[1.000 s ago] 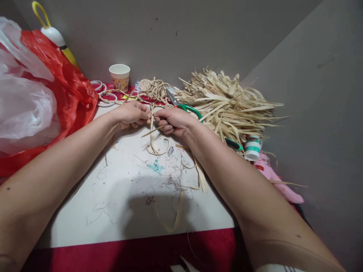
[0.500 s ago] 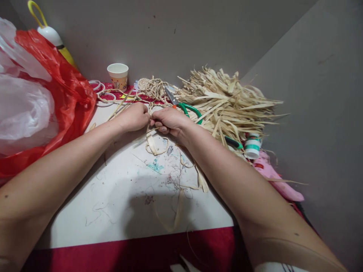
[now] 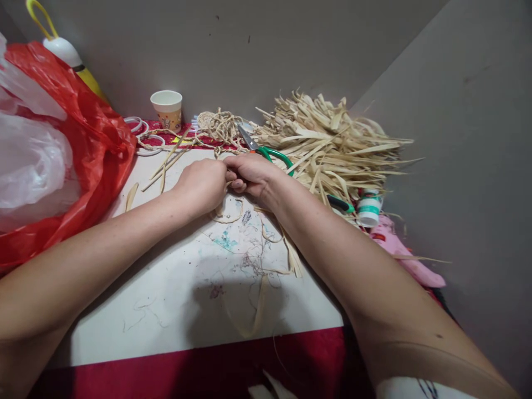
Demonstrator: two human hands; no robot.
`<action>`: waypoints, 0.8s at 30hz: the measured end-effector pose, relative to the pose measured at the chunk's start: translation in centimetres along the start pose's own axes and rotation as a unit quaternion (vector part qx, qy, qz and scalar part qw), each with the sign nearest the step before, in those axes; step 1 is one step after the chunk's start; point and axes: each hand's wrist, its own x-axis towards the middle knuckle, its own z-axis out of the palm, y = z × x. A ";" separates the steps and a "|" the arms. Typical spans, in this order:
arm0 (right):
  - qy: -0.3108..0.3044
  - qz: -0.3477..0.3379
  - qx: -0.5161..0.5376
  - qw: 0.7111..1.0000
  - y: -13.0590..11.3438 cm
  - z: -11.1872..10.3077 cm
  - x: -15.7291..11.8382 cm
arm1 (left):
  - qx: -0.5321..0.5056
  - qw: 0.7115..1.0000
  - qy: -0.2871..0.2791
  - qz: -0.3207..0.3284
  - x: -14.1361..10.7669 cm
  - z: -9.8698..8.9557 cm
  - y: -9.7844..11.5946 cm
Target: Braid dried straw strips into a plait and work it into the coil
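My left hand (image 3: pixel 204 185) and my right hand (image 3: pixel 251 173) meet over the white board (image 3: pixel 166 282), fingers pinched together. Between them is a cord twisted from dried plant strips, mostly covered by the fingers. A loop of thin twisted cord (image 3: pixel 230 220) hangs or lies just below the hands; which of the two I cannot tell. Right behind my right hand are green-handled scissors (image 3: pixel 274 157), blades pointing up and left. A large bundle of dried, straw-coloured strips (image 3: pixel 328 138) spreads to the right of them.
A tangle of twisted cord (image 3: pixel 222 123) and a paper cup (image 3: pixel 167 111) stand at the back by the wall. Red and clear plastic bags (image 3: pixel 112 133) fill the left. On the right are a white-and-teal container (image 3: pixel 369 208) and a pink cloth item (image 3: pixel 399 249).
My left hand has turned and come lower and to the right, against my right hand. It now covers the strip end that showed below. The view has shifted slightly.
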 end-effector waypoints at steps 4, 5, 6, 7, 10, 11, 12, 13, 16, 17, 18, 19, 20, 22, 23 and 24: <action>0.004 -0.004 0.002 1.000 0.2 -0.2 0.3 | 0.000 1.000 -0.031 0.000 -0.7 0.1 0.6; 0.006 -0.003 0.004 1.000 0.2 -0.2 0.3 | -0.002 0.999 -0.033 -0.002 -0.8 0.1 0.7; 0.004 -0.001 0.006 1.000 0.2 -0.2 0.3 | 0.000 0.999 -0.040 -0.001 -1.0 0.1 0.8; 0.002 0.001 0.008 1.000 0.3 -0.2 0.3 | 0.006 0.999 -0.048 0.002 -1.2 0.1 1.0; 0.003 0.000 0.017 1.000 0.3 -0.1 0.2 | 0.036 0.997 -0.069 0.022 -1.6 0.0 1.4; 0.010 -0.006 0.017 1.000 0.3 0.0 0.2 | 0.041 0.996 -0.073 0.029 -1.7 -0.1 1.5; 0.017 -0.014 0.014 1.000 0.3 0.1 0.2 | 0.043 0.996 -0.075 0.036 -1.8 -0.2 1.7; 0.027 -0.022 0.010 0.999 0.3 0.1 0.1 | 0.043 0.995 -0.077 0.044 -1.9 -0.5 1.7; 0.045 -0.042 0.000 0.998 0.3 0.2 0.0 | 0.014 0.993 -0.095 0.067 -1.7 -2.2 1.3; 0.045 -0.042 -0.001 0.998 0.2 0.2 0.0 | -0.014 0.992 -0.106 0.072 -1.5 -2.9 1.0; 0.035 -0.037 0.000 0.999 0.1 0.2 -0.1 | -0.058 0.987 -0.133 0.067 -1.2 -3.5 0.5; 0.019 -0.031 0.002 0.999 0.0 0.1 -0.2 | -0.119 0.981 -0.146 0.055 -0.8 -4.0 -0.1; 0.001 -0.023 0.004 1.000 -0.1 0.0 -0.3 | -0.186 0.975 -0.119 0.033 -0.4 -4.3 -0.8; -0.027 -0.004 0.009 1.000 -0.3 -0.2 -0.4 | -0.319 0.948 -0.009 -0.011 0.7 -4.1 -2.0; -0.033 0.005 0.013 0.999 -0.4 -0.3 -0.5 | -0.379 0.925 0.026 -0.033 1.2 -3.7 -2.5; -0.033 0.013 0.017 0.999 -0.5 -0.4 -0.6 | -0.422 0.901 0.040 -0.094 1.7 -3.1 -2.9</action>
